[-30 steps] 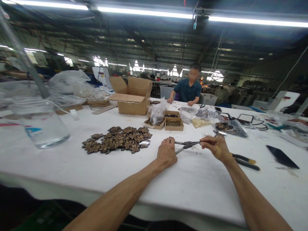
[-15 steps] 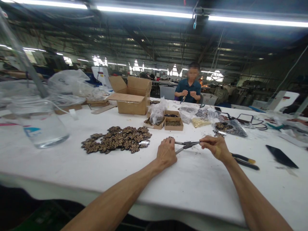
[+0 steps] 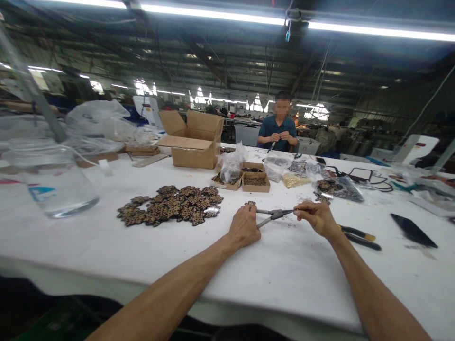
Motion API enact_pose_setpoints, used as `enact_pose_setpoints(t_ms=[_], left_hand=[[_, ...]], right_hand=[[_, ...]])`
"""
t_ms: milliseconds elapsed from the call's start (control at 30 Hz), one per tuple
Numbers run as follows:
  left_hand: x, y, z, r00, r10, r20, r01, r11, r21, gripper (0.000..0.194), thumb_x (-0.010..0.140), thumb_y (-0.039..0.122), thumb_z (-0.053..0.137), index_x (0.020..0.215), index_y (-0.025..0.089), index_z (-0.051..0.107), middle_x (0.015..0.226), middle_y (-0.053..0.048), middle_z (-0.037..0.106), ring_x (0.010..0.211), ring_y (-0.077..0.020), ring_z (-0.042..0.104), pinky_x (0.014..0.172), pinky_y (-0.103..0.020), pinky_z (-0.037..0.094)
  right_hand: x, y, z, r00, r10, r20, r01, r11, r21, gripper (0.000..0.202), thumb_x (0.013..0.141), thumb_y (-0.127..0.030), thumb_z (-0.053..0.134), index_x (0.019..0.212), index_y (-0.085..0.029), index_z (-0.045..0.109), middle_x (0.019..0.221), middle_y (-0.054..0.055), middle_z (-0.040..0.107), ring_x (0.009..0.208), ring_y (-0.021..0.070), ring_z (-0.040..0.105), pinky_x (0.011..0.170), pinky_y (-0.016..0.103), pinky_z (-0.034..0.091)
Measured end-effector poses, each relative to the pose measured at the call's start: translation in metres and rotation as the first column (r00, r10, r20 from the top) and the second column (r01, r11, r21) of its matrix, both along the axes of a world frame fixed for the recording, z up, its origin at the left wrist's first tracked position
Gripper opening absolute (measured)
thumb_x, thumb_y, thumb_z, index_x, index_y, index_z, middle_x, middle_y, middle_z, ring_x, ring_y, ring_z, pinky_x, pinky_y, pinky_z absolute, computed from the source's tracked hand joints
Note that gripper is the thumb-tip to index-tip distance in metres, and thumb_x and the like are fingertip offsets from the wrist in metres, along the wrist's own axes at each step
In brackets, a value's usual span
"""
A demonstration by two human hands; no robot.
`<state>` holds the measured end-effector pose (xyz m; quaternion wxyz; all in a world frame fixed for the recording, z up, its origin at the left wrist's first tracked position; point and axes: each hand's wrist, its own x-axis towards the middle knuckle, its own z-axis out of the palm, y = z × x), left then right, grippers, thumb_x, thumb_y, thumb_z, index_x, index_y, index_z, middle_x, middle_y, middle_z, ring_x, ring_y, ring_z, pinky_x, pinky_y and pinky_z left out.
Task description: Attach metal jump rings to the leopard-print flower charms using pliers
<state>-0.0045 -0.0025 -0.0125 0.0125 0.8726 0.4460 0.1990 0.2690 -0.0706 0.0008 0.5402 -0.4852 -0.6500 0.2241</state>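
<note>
My left hand (image 3: pixel 244 226) is closed around the grey handles of a pair of long-nosed pliers (image 3: pixel 276 214), whose jaws point right. At the jaw tips, my right hand (image 3: pixel 317 218) pinches something too small to make out; its thumb and forefinger touch the tips. A leopard-print piece (image 3: pixel 250 203) shows just beyond my left knuckles. To the left lies a loose pile of leopard-print, dark-edged pieces (image 3: pixel 177 206). Small scraps (image 3: pixel 291 225) are scattered on the white table beneath the pliers.
Black-and-yellow pliers (image 3: pixel 360 237) lie beside my right wrist, and a dark phone-like slab (image 3: pixel 413 230) farther right. Small cardboard trays (image 3: pixel 256 188), an open carton (image 3: pixel 195 156) and plastic bags stand beyond. A clear water jug (image 3: pixel 62 189) is at left. A co-worker (image 3: pixel 279 130) sits opposite.
My hands and the pliers keep nearly the same pose. The view has shifted slightly. Across the table, the co-worker's hands have come closer together.
</note>
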Motion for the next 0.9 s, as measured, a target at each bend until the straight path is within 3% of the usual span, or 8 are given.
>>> enact_pose_setpoints(t_ms=[200, 433, 900], left_hand=[[-0.0071, -0.0001, -0.0014, 0.997, -0.079, -0.022, 0.079, 0.997, -0.012, 0.068, 0.070, 0.025, 0.065, 0.134, 0.015, 0.045, 0.131, -0.015, 0.052, 0.121, -0.0305, 0.047, 0.105, -0.041, 0.041], [-0.0036, -0.0021, -0.0012, 1.000, -0.013, -0.013, 0.013, 0.999, -0.031, 0.069, 0.066, 0.015, 0.063, 0.133, 0.016, 0.046, 0.130, -0.014, 0.053, 0.115, -0.0291, 0.052, 0.101, -0.040, 0.043], [-0.0026, -0.0036, -0.0017, 0.999, 0.024, -0.028, -0.024, 0.999, -0.023, 0.069, 0.066, 0.014, 0.063, 0.134, 0.016, 0.049, 0.123, -0.015, 0.057, 0.110, -0.0297, 0.054, 0.095, -0.040, 0.046]], right_hand=[[0.0013, 0.0059, -0.0102, 0.999, -0.016, -0.051, 0.014, 0.999, -0.034, 0.023, 0.079, -0.040, 0.079, 0.088, -0.019, 0.079, 0.066, 0.003, 0.070, 0.062, 0.0179, 0.064, 0.060, 0.029, 0.052], [-0.0015, 0.0066, -0.0098, 0.999, -0.040, -0.035, 0.040, 0.999, -0.006, 0.022, 0.079, -0.040, 0.078, 0.089, -0.021, 0.079, 0.066, 0.003, 0.071, 0.062, 0.0175, 0.064, 0.061, 0.029, 0.052], [-0.0035, 0.0020, -0.0044, 0.999, -0.029, -0.015, 0.029, 0.999, 0.017, 0.026, 0.080, -0.043, 0.077, 0.092, -0.021, 0.079, 0.068, 0.003, 0.071, 0.063, 0.0187, 0.065, 0.061, 0.031, 0.053]])
